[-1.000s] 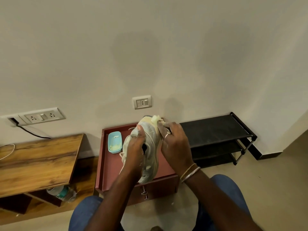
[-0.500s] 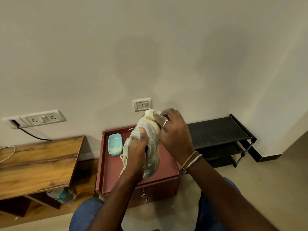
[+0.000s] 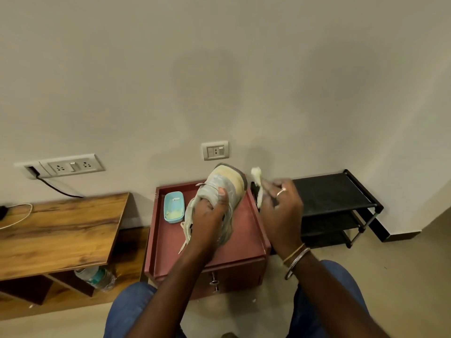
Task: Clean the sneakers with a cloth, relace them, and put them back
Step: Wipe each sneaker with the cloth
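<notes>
A pale grey and cream sneaker (image 3: 228,184) is held up over the red cabinet top (image 3: 244,240), its toe pointing away toward the wall. My left hand (image 3: 212,213) grips it around the middle, thumb on the upper. A loose lace (image 3: 185,237) hangs from its near left side. My right hand (image 3: 280,211) is to the right of the shoe, apart from it, pinching a small pale cloth (image 3: 257,181) that sticks up from the fingers. Only one sneaker is in view.
A light blue dish (image 3: 173,211) with yellowish liquid sits at the back left of the cabinet top. A black shoe rack (image 3: 339,191) stands to the right against the wall. A wooden table (image 3: 61,230) is left, with a plastic bottle (image 3: 96,278) beneath.
My right hand with the cloth has come off the sneaker's toe and moved to the right. The left hand keeps holding the shoe, now tilted slightly more to the right.
</notes>
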